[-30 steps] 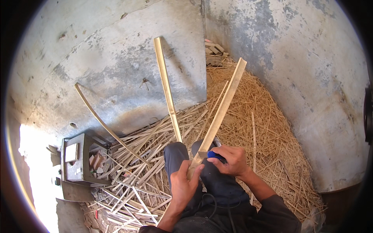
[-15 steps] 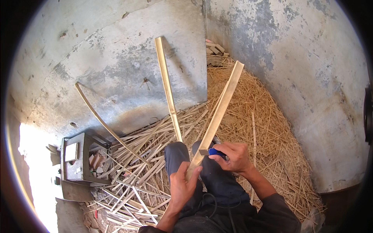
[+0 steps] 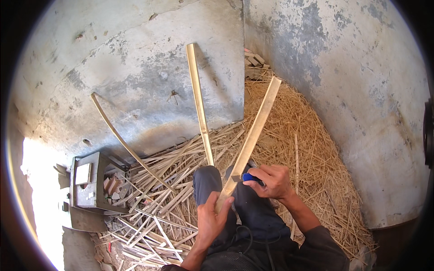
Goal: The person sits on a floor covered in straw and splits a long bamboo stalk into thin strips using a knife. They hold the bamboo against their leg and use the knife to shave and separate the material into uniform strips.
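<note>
A split length of bamboo (image 3: 256,128), pale and trough-shaped inside, slants up and away to the right from my lap. My left hand (image 3: 212,216) is closed round its near end, thumb lying along the top. My right hand (image 3: 272,181) grips the blue handle of a knife (image 3: 250,177). The knife's flat metal blade lies across the hollow of the bamboo, touching it just beyond my left hand. My fingers hide part of the handle. The bamboo rests between my knees, over my dark trousers.
Another bamboo split (image 3: 197,95) leans on the grey wall (image 3: 131,67) ahead. A thin curved strip (image 3: 122,144) leans further left. Loose strips (image 3: 153,235) cover the floor at left, and a heap of shavings (image 3: 312,167) lies at right. A wooden stool (image 3: 92,198) lies tipped over on the left.
The bamboo's far end has dipped slightly. The knife and both hands stay almost in place, and the whole view has shifted a little.
</note>
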`<state>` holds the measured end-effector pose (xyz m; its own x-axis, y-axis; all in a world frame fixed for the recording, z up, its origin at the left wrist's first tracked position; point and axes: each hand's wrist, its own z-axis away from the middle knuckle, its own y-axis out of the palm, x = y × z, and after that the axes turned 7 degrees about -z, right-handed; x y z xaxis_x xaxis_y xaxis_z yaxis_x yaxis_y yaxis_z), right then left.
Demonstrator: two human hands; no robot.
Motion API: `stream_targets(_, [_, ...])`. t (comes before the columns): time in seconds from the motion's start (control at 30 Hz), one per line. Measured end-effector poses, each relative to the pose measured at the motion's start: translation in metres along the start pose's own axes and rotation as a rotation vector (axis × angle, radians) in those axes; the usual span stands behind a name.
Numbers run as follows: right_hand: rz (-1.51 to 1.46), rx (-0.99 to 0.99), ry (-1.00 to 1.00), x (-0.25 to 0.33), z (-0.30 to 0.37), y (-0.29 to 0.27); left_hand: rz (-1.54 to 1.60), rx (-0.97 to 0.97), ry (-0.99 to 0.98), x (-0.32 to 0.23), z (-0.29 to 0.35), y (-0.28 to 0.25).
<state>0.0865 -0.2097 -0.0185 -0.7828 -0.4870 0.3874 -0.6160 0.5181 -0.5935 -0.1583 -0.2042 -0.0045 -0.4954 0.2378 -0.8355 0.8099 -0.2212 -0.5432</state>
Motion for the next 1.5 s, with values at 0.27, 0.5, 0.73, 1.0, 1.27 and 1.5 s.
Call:
stream_targets(0.27, [0.013, -0.101, 0.080, -0.033, -0.010, -0.008, -0.021, 0.053, -0.036, 0.014, 0.014, -0.004])
stream_targets(0.5, [0.072, -0.288, 0.302, -0.094, -0.026, -0.034, -0.045, 0.115, -0.036, 0.036, 0.033, -0.005])
stream_targets(0.73, [0.203, -0.600, 0.732, -0.202, -0.026, -0.091, -0.095, 0.212, -0.047, 0.048, 0.053, -0.029])
stream_targets(1.0, [0.294, -0.319, 0.921, -0.249, 0.038, -0.129, -0.181, -0.070, -0.031, 0.085, 0.015, -0.072])
stream_targets(1.27, [-0.019, -0.359, 0.900, -0.187, 0.074, -0.108, -0.027, -0.487, 0.187, 0.055, -0.046, -0.182])
stream_targets(1.5, [-0.207, -0.294, 0.945, -0.143, 0.070, -0.098, 0.234, -1.399, 0.408, -0.031, -0.028, -0.245])
